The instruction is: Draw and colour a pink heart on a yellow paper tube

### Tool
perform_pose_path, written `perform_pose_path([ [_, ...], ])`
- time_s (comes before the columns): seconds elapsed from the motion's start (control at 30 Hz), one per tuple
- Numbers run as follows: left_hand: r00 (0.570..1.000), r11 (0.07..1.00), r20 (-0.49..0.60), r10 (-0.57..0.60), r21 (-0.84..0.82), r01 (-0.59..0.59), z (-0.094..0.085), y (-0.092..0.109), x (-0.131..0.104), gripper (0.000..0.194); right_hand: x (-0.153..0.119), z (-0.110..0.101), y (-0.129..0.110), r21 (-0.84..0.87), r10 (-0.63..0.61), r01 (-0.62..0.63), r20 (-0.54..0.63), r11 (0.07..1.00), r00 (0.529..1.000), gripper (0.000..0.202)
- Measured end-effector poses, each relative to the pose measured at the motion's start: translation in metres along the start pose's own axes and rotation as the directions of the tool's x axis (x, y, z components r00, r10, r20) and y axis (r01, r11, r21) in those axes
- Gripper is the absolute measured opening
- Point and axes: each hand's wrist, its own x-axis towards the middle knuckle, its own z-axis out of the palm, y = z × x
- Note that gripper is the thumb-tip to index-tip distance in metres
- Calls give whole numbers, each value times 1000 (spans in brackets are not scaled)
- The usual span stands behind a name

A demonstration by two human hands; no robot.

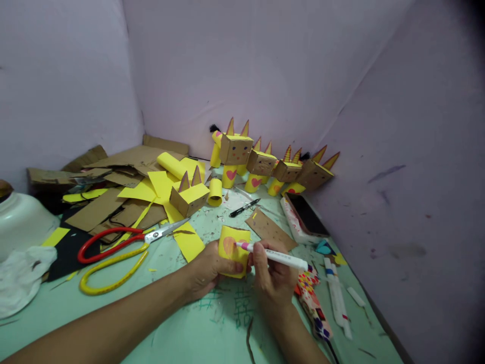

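My left hand [212, 270] grips a short yellow paper tube [235, 233] from its left side, the thumb lying across the lower front. An orange-pink heart shape is drawn on the tube's face. Between the fingers of my right hand [275, 275] is a white marker [284, 258] with a pink end, its tip touching or very close to the heart. A brown cardboard piece [269, 230] lies just behind the marker. A cardboard box head [189, 199] with a yellow top and two pointed ears sits behind and left of the tube, near a smaller yellow tube [215, 192].
Large scissors [146, 237] with red and yellow handles lie open at left, beside heaped cardboard [129, 164] and yellow paper. Several horned cardboard figures [237, 149] line the back wall. A black pen [244, 207], phone [308, 215], patterned glue gun [314, 308] and white markers [337, 298] are farther right.
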Motion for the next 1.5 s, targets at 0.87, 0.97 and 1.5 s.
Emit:
perform_pose_path([
  [0.87, 999, 998, -18, -45, -52, 44, -8, -1, 0, 37, 4, -4, 4, 48, 291, -287, -105, 957, 951, 24],
  [0.97, 999, 996, -20, -45, -72, 44, -8, -2, 0, 41, 2, -3, 7, 58, 296, -292, -89, 955, 951, 25],
  [1.5, 1000, 998, 11, -8, -66, 9, -7, -1, 1, 41, 7, 1, 2, 96, 341, -340, 1, 936, 940, 21],
])
